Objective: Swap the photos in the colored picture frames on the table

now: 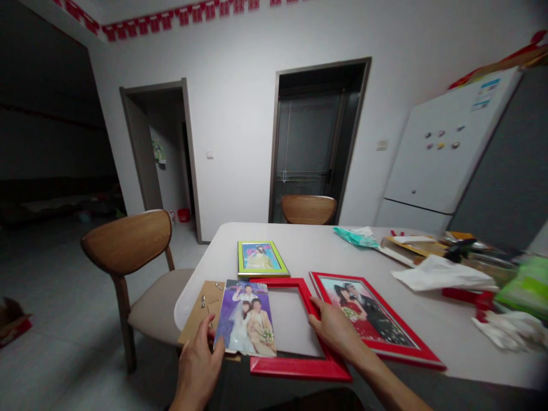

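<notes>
My left hand (199, 361) is at the lower left edge of a wedding photo (246, 319), its thumb on the photo's edge and its fingers curled beside it. A brown backing board (200, 311) with small metal clips lies partly under the photo. The photo overlaps the left side of an empty red picture frame (299, 368). My right hand (336, 330) grips the right bar of that frame; its fingertips reach over the inner edge. Just to the right lies another red frame holding a couple's picture (372, 314). Behind the photo is a small yellow-green framed picture (260, 258).
Along the right of the white table (308, 242) lie a teal packet (356, 237), white paper (445, 274), crumpled tissue (509, 330) and a green bag (526, 288). Wooden chairs stand at the left (128, 242) and far side (309, 209). A fridge (449, 148) is behind.
</notes>
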The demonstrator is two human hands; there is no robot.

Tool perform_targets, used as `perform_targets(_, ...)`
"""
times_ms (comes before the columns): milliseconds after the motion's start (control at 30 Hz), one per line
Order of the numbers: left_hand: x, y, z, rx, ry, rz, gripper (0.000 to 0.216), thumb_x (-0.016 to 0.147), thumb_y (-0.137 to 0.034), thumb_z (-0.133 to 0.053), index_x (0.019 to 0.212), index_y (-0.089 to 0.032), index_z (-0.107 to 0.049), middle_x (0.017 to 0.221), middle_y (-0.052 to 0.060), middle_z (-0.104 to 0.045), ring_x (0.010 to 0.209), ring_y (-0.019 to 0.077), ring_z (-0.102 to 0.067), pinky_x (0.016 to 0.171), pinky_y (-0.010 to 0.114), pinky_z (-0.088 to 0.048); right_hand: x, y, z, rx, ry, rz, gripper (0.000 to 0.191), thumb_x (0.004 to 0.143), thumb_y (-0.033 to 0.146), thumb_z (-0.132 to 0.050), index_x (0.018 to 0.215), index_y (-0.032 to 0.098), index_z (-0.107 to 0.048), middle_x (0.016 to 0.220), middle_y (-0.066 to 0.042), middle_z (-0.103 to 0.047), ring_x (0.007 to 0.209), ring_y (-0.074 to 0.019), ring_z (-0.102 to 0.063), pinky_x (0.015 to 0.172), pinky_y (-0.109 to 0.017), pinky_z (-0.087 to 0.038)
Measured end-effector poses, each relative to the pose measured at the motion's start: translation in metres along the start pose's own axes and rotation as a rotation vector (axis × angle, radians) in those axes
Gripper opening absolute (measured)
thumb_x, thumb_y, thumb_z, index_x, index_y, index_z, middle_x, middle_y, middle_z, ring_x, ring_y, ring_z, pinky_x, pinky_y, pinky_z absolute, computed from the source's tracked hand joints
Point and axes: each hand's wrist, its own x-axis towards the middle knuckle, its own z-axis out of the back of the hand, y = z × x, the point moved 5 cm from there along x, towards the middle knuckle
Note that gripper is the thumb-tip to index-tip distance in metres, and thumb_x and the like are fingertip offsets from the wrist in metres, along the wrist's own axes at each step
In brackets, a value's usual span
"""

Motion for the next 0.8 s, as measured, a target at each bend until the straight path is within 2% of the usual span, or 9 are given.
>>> perform_targets(133,0.001,-0.007,0.001,0.147,0.002,-0.100,0.038,0.074,-0.031,-0.039,0.109,-0.018,-0.046,0.092,0.007,-0.061,0.088,0.0220,-0.056,0.079,0.035,-0.040,0.000,0.006,0.001,-0.094,-0.007,0.042,0.025,0.072,0.022,-0.039,0.085,0.012,-0.058,0.084,-0.013,-0.062,0.074,-0.0196,-0.057,0.064,-0.026,-0.036)
perform_targets(233,0.000,-0.009,0.002,0.183,-0.025,-0.163,0.036,0.075,-0.031,-0.038,0.107,-0.017,-0.047,0.097,0.008,-0.059,0.094,0.0220,-0.053,0.083,0.036,-0.038,-0.001,0.008,0.002,-0.126,-0.018,0.055,0.022,0.073,0.023,-0.038,0.077,0.013,-0.057,0.079,-0.012,-0.062,0.070,-0.0185,-0.055,0.062,-0.026,-0.035)
perform_targets(433,-0.006,-0.024,-0.013,0.180,0.052,-0.311,0.040,0.071,-0.025,-0.042,0.110,-0.014,-0.047,0.111,0.011,-0.053,0.105,0.0225,-0.046,0.090,0.038,-0.036,-0.001,0.006,-0.002,-0.110,-0.059,0.061,0.022,0.074,0.023,-0.038,0.079,0.014,-0.058,0.081,-0.011,-0.062,0.072,-0.0173,-0.055,0.063,-0.024,-0.035)
perform_targets(633,-0.011,-0.039,-0.035,0.281,0.231,-0.480,0.052,0.063,-0.016,-0.045,0.115,-0.015,-0.044,0.124,0.011,-0.043,0.116,0.0244,-0.036,0.097,0.046,-0.027,-0.003,0.003,-0.005,-0.119,-0.071,0.060,0.026,0.074,0.023,-0.038,0.086,0.013,-0.060,0.083,-0.011,-0.062,0.078,-0.0182,-0.056,0.068,-0.025,-0.036)
perform_targets(800,-0.008,-0.042,-0.046,0.403,0.230,-0.543,0.056,0.059,-0.006,-0.041,0.114,-0.014,-0.046,0.124,0.011,-0.044,0.115,0.0248,-0.038,0.095,0.046,-0.032,-0.004,0.003,-0.005,-0.139,-0.074,0.057,0.028,0.074,0.022,-0.039,0.090,0.013,-0.061,0.085,-0.011,-0.061,0.080,-0.0191,-0.055,0.071,-0.026,-0.036)
